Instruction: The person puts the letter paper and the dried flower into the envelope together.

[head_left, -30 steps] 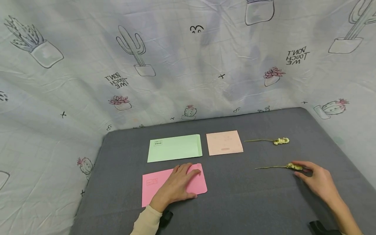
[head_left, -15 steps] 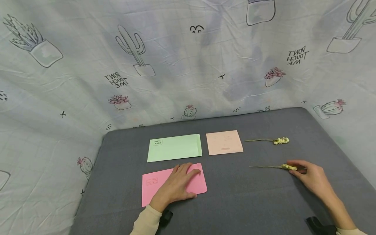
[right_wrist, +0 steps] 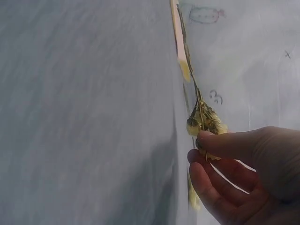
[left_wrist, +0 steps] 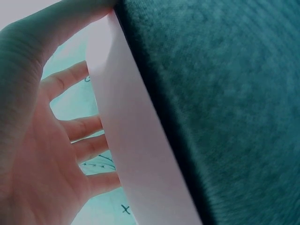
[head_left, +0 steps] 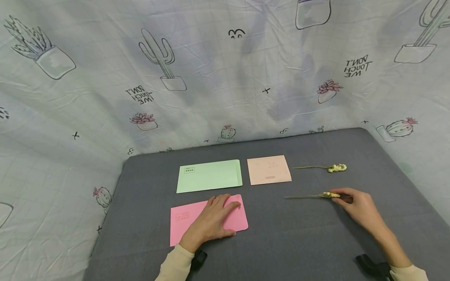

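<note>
My left hand [head_left: 211, 220] rests on a pink envelope [head_left: 237, 218] with its fingers spread and fairly straight. In the left wrist view the fingertips touch the paper's face, and the thumb lies at its near edge. On the right, my right hand [head_left: 360, 207] pinches a dried yellow flower [right_wrist: 206, 119] by its head, between thumb and fingers. The flower's thin stem points left, and in the right wrist view it appears raised off the table. Part of the blossom is hidden by the fingers.
A second yellow flower [head_left: 336, 168] lies farther back on the grey table [head_left: 274, 242]. Behind the pink envelope is a green envelope [head_left: 211, 176], with a small peach envelope [head_left: 269, 168] to its right. A cactus-print cloth [head_left: 218, 78] hangs along the back and sides.
My right hand has moved left with the pinched flower, bringing the stem nearer the envelopes. The left hand has stayed on the pink envelope.
</note>
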Demonstrator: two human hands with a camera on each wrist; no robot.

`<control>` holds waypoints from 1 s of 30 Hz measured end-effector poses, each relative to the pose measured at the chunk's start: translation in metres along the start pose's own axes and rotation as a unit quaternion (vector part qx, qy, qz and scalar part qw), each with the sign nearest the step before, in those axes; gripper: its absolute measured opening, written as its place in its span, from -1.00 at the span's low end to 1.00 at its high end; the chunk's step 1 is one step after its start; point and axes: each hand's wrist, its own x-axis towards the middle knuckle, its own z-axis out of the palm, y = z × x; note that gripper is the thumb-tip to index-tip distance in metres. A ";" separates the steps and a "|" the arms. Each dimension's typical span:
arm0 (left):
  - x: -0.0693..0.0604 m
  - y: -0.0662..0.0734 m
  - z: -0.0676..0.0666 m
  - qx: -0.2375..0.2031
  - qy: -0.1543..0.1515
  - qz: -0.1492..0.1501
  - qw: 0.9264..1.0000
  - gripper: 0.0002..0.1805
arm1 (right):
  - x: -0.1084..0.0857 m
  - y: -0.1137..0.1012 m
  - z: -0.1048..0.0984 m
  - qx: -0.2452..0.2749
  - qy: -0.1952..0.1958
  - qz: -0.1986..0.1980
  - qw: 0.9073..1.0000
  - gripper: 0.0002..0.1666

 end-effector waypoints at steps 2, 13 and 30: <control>0.000 0.000 0.001 0.000 0.005 0.003 1.000 -0.14 | 0.003 -0.005 0.004 0.005 0.000 -0.009 1.000 -0.70; -0.002 0.001 0.001 -0.002 0.002 0.004 1.000 -0.14 | 0.011 -0.028 0.029 0.036 -0.020 -0.044 0.998 -0.66; -0.001 -0.001 0.002 0.014 0.015 0.018 1.000 -0.14 | 0.020 -0.052 0.061 0.071 -0.051 -0.095 0.992 -0.68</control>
